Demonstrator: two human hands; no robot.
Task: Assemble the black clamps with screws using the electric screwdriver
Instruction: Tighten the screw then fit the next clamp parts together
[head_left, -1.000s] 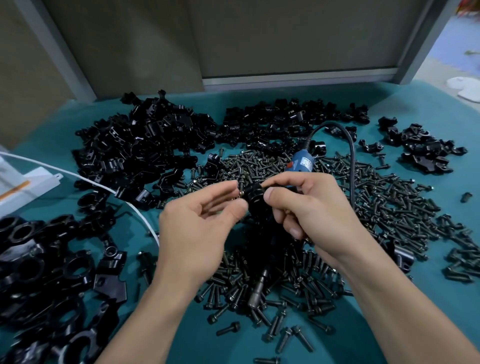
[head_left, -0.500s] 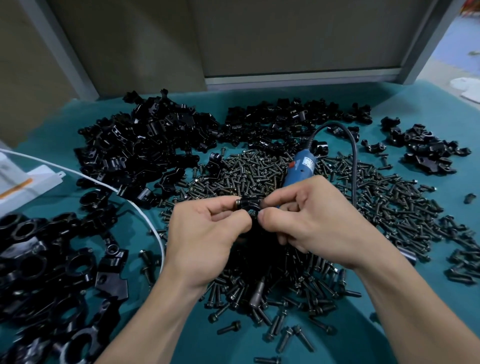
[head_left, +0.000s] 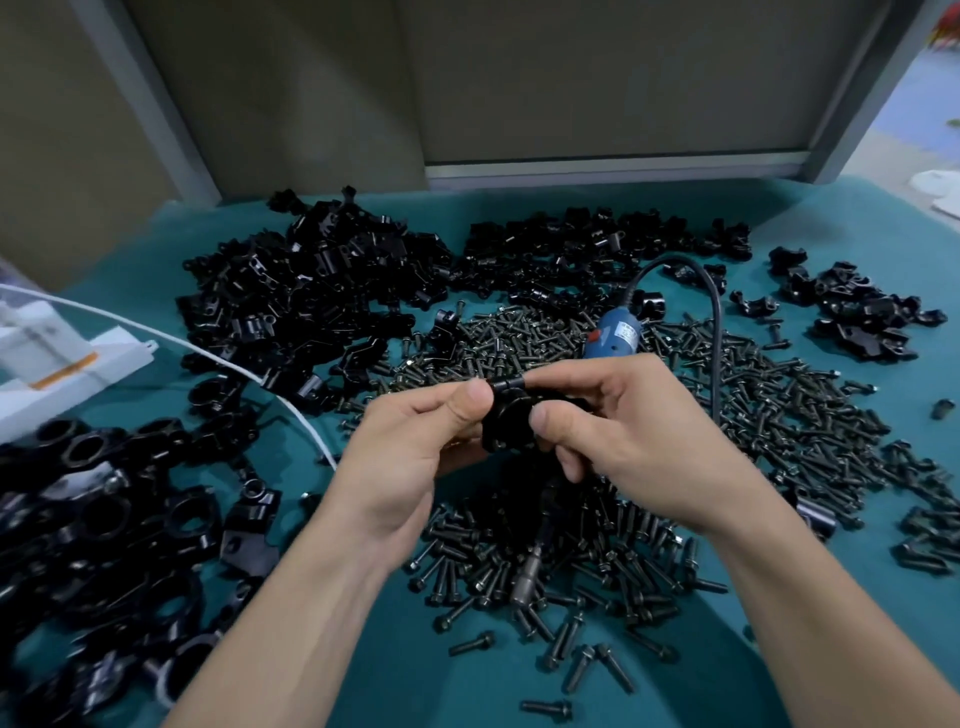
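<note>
clamp (head_left: 511, 423) pinched between left hand (head_left: 410, 457) and right hand (head_left: 623, 441), above loose screws (head_left: 779, 415).

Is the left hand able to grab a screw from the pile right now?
Probably not right away: the left hand and right hand both pinch a clamp. But the screws lie uncovered just below, so once it lets go, the way looks free.

One view only, from my head: it looks forward and down across the table (head_left: 395, 686), close over its near part, panels (head_left: 597, 78) behind it.
</note>
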